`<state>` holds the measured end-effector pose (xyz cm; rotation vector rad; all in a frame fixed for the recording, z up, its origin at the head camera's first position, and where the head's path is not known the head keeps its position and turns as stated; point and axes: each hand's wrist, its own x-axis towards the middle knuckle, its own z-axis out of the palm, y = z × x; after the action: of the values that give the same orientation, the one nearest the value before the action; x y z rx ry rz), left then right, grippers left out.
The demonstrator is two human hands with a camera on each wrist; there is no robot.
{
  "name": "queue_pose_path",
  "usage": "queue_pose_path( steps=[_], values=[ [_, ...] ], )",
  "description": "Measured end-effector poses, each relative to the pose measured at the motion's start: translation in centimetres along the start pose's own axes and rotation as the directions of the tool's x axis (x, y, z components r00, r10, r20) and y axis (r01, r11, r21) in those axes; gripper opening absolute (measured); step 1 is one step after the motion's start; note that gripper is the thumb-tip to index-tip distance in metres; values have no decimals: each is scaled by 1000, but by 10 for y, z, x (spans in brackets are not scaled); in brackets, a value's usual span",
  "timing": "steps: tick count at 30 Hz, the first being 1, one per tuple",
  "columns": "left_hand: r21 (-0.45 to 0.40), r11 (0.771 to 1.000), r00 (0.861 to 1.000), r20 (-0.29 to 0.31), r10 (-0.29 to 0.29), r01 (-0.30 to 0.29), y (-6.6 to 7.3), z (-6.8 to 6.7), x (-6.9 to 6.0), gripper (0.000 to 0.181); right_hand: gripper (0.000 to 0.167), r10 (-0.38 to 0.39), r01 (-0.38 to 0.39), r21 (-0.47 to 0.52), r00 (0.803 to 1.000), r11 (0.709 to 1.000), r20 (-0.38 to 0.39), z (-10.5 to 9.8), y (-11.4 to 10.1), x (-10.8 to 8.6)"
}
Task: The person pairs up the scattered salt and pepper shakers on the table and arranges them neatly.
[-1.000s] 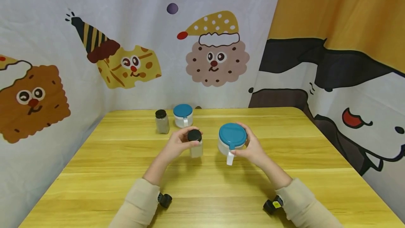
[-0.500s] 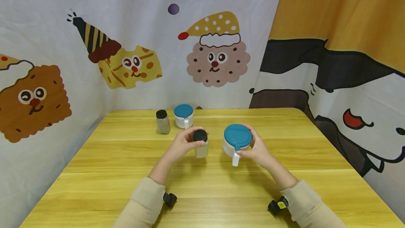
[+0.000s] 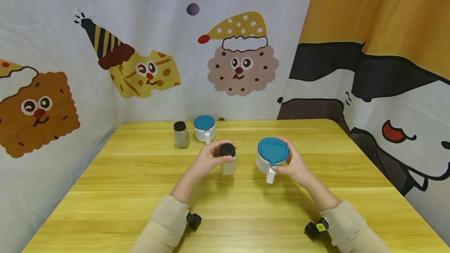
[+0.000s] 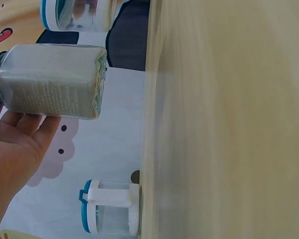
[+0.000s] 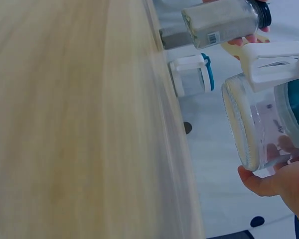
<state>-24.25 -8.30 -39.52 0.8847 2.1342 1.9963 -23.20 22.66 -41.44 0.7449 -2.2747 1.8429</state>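
Observation:
My left hand [image 3: 207,159] grips a small glass jar [image 3: 228,167] with a black lid, near its top. In the left wrist view the jar [image 4: 52,82] holds pale contents, and its base is off the table. To the right, my right hand [image 3: 295,164] holds a clear round container with a blue lid [image 3: 272,150] and a white handle [image 3: 270,175]. The right wrist view shows this container [image 5: 266,117] raised above the table, with fingers and thumb around its side.
At the back left of the wooden table [image 3: 232,214] stand another black-lidded jar [image 3: 181,138] and, right beside it, a smaller blue-lidded container [image 3: 204,133] with a white handle. A patterned curtain [image 3: 151,18] hangs behind the table.
Both hands have moved to the right in the head view, carrying the jar and the large container with them. The two items at the back stay where they were.

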Motion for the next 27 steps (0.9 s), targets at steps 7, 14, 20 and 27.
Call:
queue_pose_path(
  steps=[7, 14, 20, 27],
  values=[
    [18, 999, 1000, 5, 28, -28, -9, 4, 5, 41, 87, -8, 8, 3, 1000, 1000, -5, -9, 1, -3],
    [-3, 999, 999, 33, 35, -35, -8, 13, 10, 41, 86, -44, 44, 29, 999, 999, 2, -18, 4, -8],
    [7, 1000, 1000, 25, 8, -9, -10, 18, 15, 42, 85, -68, 67, 50, 998, 996, 15, -29, 8, -13],
    [6, 1000, 999, 47, -22, 22, 9, 25, 14, 42, 86, -50, 50, 49, 999, 998, 11, -39, 10, -19]
  ],
)
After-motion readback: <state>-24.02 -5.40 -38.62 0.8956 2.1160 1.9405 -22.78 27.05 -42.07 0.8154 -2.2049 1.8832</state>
